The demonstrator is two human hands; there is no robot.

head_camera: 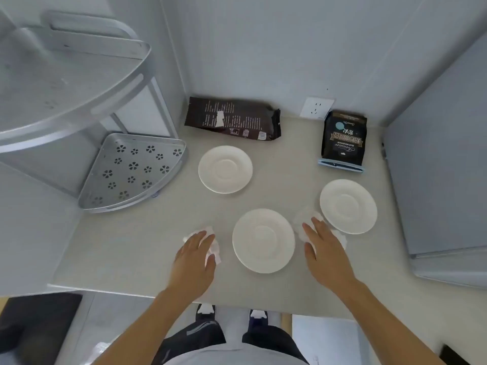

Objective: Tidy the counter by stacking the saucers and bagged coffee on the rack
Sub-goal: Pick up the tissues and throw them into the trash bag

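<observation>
Both hands flat on crumpled white tissues, I see left hand [193, 255] and right hand [325, 247] fingers spread, gripping nothing firmly, flanking near saucer [263, 240], two more saucers [225, 169] [348, 206] beyond, dark coffee bags [233, 118] [343, 138] by wall, corner rack [131, 172] left, shelves bare.

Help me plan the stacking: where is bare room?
Bare: the rack's lower shelf and upper shelf, and the counter below the rack. Crowded: around the three saucers, two coffee bags and tissues.
</observation>
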